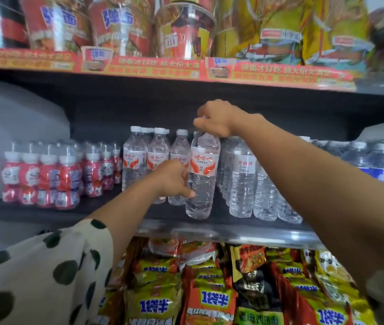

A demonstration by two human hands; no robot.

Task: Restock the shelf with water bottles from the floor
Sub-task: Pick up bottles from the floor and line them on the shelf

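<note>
Left hand (174,179), fingers curled, is being pressed against the lower side of a water bottle (201,181); whether the bottle is being gripped or only steadied cannot be told. Right hand (216,118) is being closed over the cap end of the same bottle, the neck being pinched from above. That bottle, red-and-white labelled, is being held upright at the near edge of the middle shelf (116,211).

Items being displayed on that shelf, left to right: small red drink bottles (45,174) at far left; matching red-labelled water bottles (137,160) just behind the left hand; ribbed clear bottles (245,179) just right of the held bottle; blue-labelled bottles (378,165) at far right.

Noodle cups (186,31) are being stocked above, noodle packets (209,296) below.
</note>
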